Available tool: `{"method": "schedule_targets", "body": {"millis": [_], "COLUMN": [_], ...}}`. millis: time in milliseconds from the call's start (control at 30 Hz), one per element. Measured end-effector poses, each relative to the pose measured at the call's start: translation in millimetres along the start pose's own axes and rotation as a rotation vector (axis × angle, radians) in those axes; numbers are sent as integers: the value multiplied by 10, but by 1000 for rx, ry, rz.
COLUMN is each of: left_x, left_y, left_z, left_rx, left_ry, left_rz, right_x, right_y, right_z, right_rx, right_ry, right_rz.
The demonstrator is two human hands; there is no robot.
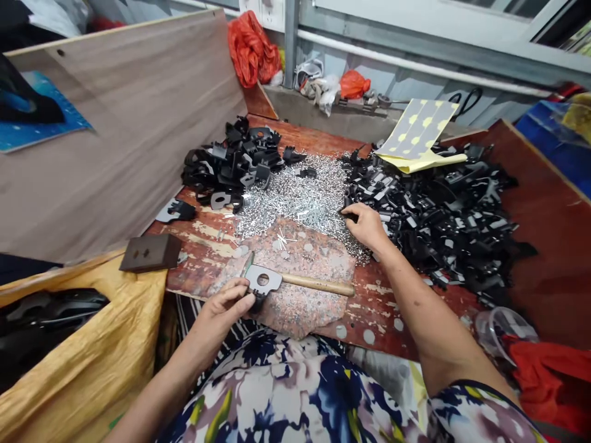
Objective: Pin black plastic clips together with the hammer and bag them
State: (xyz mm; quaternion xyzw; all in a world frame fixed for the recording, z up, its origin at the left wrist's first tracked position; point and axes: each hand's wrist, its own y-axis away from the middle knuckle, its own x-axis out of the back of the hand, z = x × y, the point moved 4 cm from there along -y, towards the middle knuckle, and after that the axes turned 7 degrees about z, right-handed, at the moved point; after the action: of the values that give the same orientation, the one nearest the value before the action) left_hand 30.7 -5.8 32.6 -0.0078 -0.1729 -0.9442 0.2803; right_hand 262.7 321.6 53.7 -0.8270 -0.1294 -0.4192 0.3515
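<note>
My left hand (227, 307), at the near edge of a speckled stone slab (309, 314), grips a flat grey-and-black plastic part (273, 282) with a round hole. Under that part lies a hammer (318, 284), its wooden handle pointing right and its head partly covered. My right hand (367, 226) is closed at the left edge of a large heap of black plastic parts (438, 215). Its fingertips pinch a small black plastic part (351, 216), mostly hidden by the fingers. Beside it spreads a pile of small shiny metal pins (300, 197); several lie on the slab.
More black parts (231, 160) are heaped at the back left. A brown block (151, 252) sits at the left table edge, above a yellow sack (133, 320). Wooden boards (138, 111) wall the sides. A yellow-dotted sheet (418, 132) rests on the right heap; a clear tub (505, 326) stands lower right.
</note>
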Motion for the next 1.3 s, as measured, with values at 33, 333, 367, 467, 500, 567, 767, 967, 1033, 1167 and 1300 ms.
{"method": "schedule_targets", "body": {"millis": [33,333,367,467,500,567,767,967,1033,1167,1300], "left_x": [-3,-145,-209,-390,-423,-440,-368,-417,-418,-403,-370], "left_y": [8,16,15,11,7,-6,-18,0,3,16,13], "left_z": [4,169,204,295,314,324,301,361,370,349,304], "left_rx": [17,94,111,140,136,119,84,76,56,49,49], "left_ry": [25,249,300,451,488,520,492,513,523,529,534], "left_rz": [0,-41,-87,-218,-232,-222,-156,-212,-214,-219,-221], "right_x": [19,338,287,94,52,10,30,-3,-38,-88,-119], "right_y": [-14,191,296,639,730,838,782,813,864,956,1015], "right_z": [-12,-990,-1223,-1842,-1965,-2071,-1946,-2012,-2027,-2036,-2062], "right_rx": [0,52,88,209,210,155,74,126,84,47,148], "right_ry": [-11,-236,-300,-449,-483,-538,-419,-430,-470,-503,-489], "right_rz": [29,234,187,50,43,51,28,106,109,117,80]}}
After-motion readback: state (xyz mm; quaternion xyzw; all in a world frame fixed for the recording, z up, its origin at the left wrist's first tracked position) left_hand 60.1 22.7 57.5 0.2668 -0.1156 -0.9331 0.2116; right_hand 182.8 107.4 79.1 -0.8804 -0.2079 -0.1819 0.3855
